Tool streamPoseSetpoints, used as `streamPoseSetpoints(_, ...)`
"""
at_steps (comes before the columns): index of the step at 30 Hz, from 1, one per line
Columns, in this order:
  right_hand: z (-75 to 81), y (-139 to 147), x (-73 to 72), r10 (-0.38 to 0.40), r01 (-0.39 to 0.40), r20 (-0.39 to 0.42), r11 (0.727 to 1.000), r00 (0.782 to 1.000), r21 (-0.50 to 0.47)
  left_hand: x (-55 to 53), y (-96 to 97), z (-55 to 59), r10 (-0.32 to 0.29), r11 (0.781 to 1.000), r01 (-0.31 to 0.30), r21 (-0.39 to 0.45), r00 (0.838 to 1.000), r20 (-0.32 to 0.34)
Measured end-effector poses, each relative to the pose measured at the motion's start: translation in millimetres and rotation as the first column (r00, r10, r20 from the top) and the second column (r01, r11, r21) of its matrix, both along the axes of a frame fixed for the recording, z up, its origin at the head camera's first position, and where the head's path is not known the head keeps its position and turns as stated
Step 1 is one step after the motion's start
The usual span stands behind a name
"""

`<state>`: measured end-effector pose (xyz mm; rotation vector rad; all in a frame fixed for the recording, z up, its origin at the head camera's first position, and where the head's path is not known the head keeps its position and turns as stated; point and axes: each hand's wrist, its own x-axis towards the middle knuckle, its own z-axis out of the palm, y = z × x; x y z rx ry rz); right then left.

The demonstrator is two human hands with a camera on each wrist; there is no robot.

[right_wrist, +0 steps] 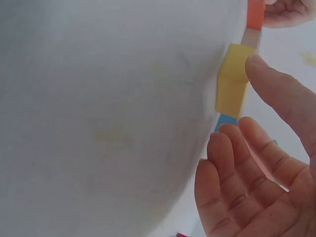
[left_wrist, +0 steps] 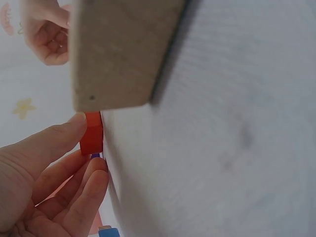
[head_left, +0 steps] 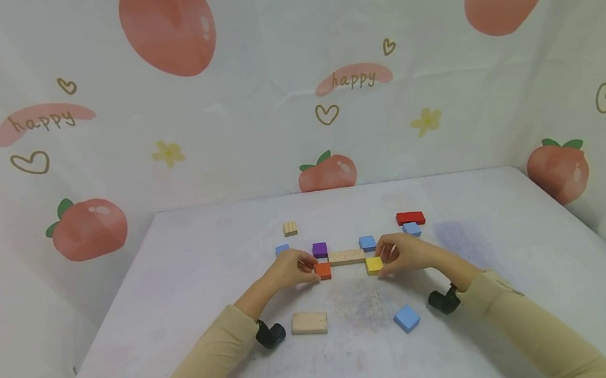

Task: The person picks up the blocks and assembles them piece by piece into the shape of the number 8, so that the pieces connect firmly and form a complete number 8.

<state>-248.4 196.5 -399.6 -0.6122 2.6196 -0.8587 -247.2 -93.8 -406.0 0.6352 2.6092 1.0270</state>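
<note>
My left hand (head_left: 292, 268) pinches an orange block (head_left: 323, 271) by its left side, with thumb and fingertips at its edges in the left wrist view. At the yellow block (head_left: 374, 266), my right hand (head_left: 403, 252) has its thumb tip against the block (right_wrist: 232, 94); the fingers extend loosely beside it. Between these blocks, slightly farther back, lies a long plain wooden block (head_left: 346, 257). Behind the orange one sits a purple block (head_left: 319, 250), and a blue block (head_left: 368, 243) sits behind the yellow one.
Nearer me lie a flat wooden block (head_left: 310, 323), large in the left wrist view, and a blue block (head_left: 407, 319). Farther back are a small wooden block (head_left: 290, 229), a red block (head_left: 410, 218) and another blue block (head_left: 412, 229). One more blue block (head_left: 282, 250) stands behind my left hand.
</note>
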Motion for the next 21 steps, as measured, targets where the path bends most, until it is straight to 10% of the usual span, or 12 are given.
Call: streamPoseSetpoints(21,9.9,23.8,14.7,0.161,-0.164,-0.039,0.983,0.986,-0.081,0.0,1.5,0.5,0.023,1.0,-0.023,-0.01,1.0,0.009)
